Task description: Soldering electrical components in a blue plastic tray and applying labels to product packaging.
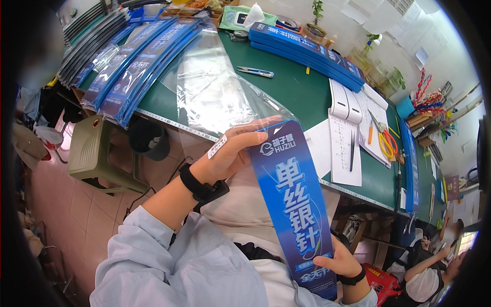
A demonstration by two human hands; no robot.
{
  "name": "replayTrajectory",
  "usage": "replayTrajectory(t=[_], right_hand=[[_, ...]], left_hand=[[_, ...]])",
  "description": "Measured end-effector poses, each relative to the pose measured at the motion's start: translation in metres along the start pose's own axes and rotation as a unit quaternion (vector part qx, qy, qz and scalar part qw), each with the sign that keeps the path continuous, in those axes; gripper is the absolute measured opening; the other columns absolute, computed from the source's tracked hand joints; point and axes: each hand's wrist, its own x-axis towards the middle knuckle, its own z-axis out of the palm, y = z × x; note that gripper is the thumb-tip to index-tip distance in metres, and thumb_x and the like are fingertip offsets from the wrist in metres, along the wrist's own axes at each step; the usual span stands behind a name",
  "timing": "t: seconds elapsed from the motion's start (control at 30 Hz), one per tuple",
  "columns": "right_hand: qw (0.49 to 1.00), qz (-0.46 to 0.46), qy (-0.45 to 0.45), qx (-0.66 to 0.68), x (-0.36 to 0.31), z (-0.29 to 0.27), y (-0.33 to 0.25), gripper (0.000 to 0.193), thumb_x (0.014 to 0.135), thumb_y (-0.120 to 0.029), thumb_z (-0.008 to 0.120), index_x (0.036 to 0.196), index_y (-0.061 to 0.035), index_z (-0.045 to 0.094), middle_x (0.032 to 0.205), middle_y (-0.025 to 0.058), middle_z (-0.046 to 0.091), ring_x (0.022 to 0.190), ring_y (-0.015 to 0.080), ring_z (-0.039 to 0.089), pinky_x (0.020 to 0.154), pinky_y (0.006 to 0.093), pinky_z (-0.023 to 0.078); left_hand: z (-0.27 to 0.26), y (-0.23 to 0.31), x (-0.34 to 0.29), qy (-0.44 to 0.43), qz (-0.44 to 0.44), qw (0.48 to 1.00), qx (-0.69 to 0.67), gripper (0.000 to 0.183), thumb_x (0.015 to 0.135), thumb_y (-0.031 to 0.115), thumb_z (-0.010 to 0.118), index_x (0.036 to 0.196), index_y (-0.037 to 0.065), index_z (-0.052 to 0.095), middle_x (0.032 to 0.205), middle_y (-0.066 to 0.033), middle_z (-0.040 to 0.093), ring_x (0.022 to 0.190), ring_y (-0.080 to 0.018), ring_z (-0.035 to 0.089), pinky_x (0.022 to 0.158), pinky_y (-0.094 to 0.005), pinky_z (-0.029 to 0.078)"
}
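Observation:
A long blue printed card packet [302, 204] slants across my lap, its upper end leaning toward the table. My left hand [238, 146] grips that upper end, thumb on the printed face and fingers behind. Around the lower end closes my right hand [335, 261], its thumb on the front and the other fingers mostly hidden. Clear plastic sleeves [212, 87] lie over the table edge just beyond my left hand, against its fingers; whether that hand also holds one I cannot tell. A white label sticks to the back of my left hand.
Blue packets [148, 69] are stacked at the table's left, more blue boxes [307, 48] at the back. Thread snips [255, 71] lie on the green tabletop [291, 89]. Notebooks [345, 133] and orange-handled scissors [386, 143] are at right. A green stool [102, 148] stands beside a dark bin [148, 138].

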Motion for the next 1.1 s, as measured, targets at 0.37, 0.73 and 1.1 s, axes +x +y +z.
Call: replayTrajectory(t=[0.37, 0.73, 1.1], right_hand=[[0.999, 0.036, -0.028, 0.017, 0.006, 0.0, 0.004, 0.073, 0.079, -0.023, 0.07, 0.134, 0.0041, 0.03, 0.113, 0.0115, 0.055, 0.089, 0.0133, 0.056, 0.076, 0.0251, 0.047], [0.999, -0.035, 0.024, 0.01, 0.003, 0.008, -0.003, 0.058, 0.08, -0.02, 0.069, 0.121, 0.0076, 0.04, 0.101, 0.011, 0.059, 0.082, 0.012, 0.058, 0.072, 0.0241, 0.048], [0.982, -0.148, 0.103, 0.058, 0.05, 0.006, -0.059, 0.06, 0.081, -0.022, 0.069, 0.124, 0.0058, 0.037, 0.109, 0.0107, 0.053, 0.085, 0.0119, 0.055, 0.072, 0.0238, 0.047]], left_hand=[[-0.002, -0.004, 0.003, -0.053, 0.011, 0.998, -0.026, 0.062, 0.082, 0.014, 0.051, 0.137, -0.004, 0.028, 0.122, -0.013, 0.052, 0.107, -0.017, 0.054, 0.094, -0.0294, 0.041], [-0.004, -0.01, -0.006, -0.07, -0.084, 0.992, -0.068, 0.047, 0.082, 0.016, 0.055, 0.126, 0.002, 0.045, 0.115, -0.0091, 0.057, 0.103, -0.0188, 0.056, 0.09, -0.0339, 0.045], [0.059, -0.044, -0.006, -0.093, -0.161, 0.98, -0.072, 0.049, 0.084, 0.015, 0.056, 0.129, 0.005, 0.039, 0.124, -0.01, 0.05, 0.114, -0.0202, 0.049, 0.098, -0.037, 0.039]])
